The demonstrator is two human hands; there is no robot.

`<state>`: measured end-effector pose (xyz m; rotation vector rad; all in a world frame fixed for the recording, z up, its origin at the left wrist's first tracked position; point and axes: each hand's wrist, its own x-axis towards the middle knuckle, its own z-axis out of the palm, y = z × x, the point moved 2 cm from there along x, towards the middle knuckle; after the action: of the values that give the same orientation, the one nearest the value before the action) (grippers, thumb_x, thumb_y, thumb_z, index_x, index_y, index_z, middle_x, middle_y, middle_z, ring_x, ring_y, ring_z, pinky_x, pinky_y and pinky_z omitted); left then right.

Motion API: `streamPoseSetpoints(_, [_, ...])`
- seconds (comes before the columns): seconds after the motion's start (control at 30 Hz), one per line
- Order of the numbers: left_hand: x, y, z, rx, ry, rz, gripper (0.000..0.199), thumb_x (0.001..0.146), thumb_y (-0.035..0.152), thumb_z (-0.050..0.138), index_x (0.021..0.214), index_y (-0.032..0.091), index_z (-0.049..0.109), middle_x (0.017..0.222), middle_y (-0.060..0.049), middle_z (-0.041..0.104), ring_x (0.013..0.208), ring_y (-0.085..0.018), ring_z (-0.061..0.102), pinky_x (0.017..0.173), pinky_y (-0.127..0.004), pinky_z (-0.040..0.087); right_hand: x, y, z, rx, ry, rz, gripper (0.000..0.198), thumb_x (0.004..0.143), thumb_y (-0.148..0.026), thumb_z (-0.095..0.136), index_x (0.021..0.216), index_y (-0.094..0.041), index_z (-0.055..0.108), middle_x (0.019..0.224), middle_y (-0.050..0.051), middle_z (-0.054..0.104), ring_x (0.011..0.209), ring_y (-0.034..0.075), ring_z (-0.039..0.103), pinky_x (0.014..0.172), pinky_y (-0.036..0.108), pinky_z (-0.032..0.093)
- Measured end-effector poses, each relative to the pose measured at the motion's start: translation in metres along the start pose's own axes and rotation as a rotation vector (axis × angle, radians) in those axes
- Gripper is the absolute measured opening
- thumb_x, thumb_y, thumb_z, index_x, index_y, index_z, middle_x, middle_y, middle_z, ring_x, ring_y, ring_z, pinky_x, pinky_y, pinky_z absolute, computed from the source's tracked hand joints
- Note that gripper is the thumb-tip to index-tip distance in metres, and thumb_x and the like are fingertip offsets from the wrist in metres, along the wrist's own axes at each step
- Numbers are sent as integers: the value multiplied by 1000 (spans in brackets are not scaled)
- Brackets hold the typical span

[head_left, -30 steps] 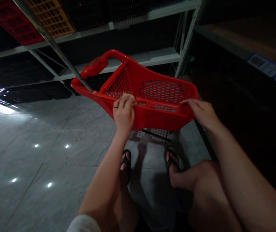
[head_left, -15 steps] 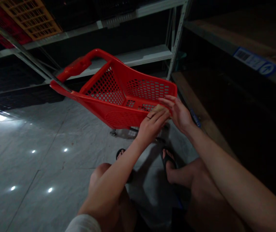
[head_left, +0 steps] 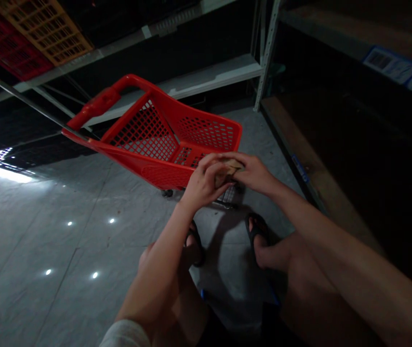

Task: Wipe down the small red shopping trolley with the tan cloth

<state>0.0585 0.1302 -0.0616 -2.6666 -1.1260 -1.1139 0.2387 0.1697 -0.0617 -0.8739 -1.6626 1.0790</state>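
A small tan, crumpled piece (head_left: 233, 166), perhaps cloth or paper, is between my two hands, partly hidden by fingers. My left hand (head_left: 203, 182) is closed around its left side, with the fingers curled over it. From the right, my right hand (head_left: 253, 172) closes on the same piece with bent fingers and thumb. Both hands are just in front of the near end of a red plastic shopping cart (head_left: 162, 166). The visible part of the cart's basket shows only its perforated walls and floor.
Behind the cart runs a metal shelf (head_left: 223, 74), with a yellow crate (head_left: 56, 36) and a red crate (head_left: 8, 46) higher up. Dark shelving with a blue label (head_left: 401, 67) stands close on my right. My sandalled feet (head_left: 258, 231) are on the grey floor (head_left: 93, 246).
My right hand, whose fingers were stretched out before, has come in and closed on the tan piece. Both hands and the cart now appear further left in view.
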Motion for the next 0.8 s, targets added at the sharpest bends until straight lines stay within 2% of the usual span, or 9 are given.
streamPoseSetpoints(0.1, [7,-7,-10,85,-41,-138,52,99,56,56,135,19,48,134,-16,61,128,-28,58,102,-43,50,1,9,-27,-133,382,14,32,70,-16,63,99,-23,73,104,3,74,101,21,67,95,39,54])
streamPoseSetpoints(0.17, [10,-10,-8,191,-94,-222,36,106,44,42,124,18,59,117,-13,71,111,-24,66,93,-38,49,1,24,-32,-134,619,103,27,71,-18,61,96,-23,68,98,2,71,93,20,65,88,37,54])
streamPoseSetpoints(0.2, [10,-10,-4,253,-128,-234,34,108,39,38,114,18,64,106,-11,73,101,-23,68,88,-37,48,1,33,-28,-112,662,161,25,70,-19,62,95,-23,67,95,2,70,89,19,64,85,36,54])
streamPoseSetpoints(0.33, [10,-4,11,435,-214,-174,42,107,34,40,81,18,69,77,-9,73,76,-22,66,80,-39,42,-9,50,24,-22,582,296,26,68,-26,64,93,-23,61,91,0,68,85,19,62,85,36,52])
streamPoseSetpoints(0.4, [8,0,13,459,-211,-171,44,107,34,41,76,19,69,74,-8,74,71,-21,65,80,-39,41,-17,47,46,17,622,319,26,69,-29,63,93,-23,59,90,0,67,83,18,60,82,34,51])
streamPoseSetpoints(0.47, [5,4,10,450,-203,-174,42,106,35,43,77,19,69,74,-7,74,70,-20,65,83,-40,41,-18,44,52,92,662,371,24,66,-29,63,90,-23,59,84,-1,66,77,17,59,75,31,50])
streamPoseSetpoints(0.57, [-2,10,3,408,-184,-162,35,105,34,46,87,18,72,79,-7,76,77,-21,66,87,-40,42,0,48,32,182,713,433,22,61,-23,63,83,-21,59,76,-4,63,70,14,57,66,27,46])
streamPoseSetpoints(0.7, [-15,16,-7,330,-152,-124,29,103,28,48,90,19,72,80,-4,77,75,-20,66,87,-40,43,40,69,-9,135,847,358,20,62,-21,65,82,-22,59,77,-5,62,72,13,58,70,26,47])
streamPoseSetpoints(0.8, [-22,20,-14,293,-146,-81,25,102,27,49,92,19,71,81,-3,77,74,-20,67,84,-41,43,52,83,-16,124,890,372,16,66,-21,64,81,-22,57,77,-4,62,73,13,58,71,26,47])
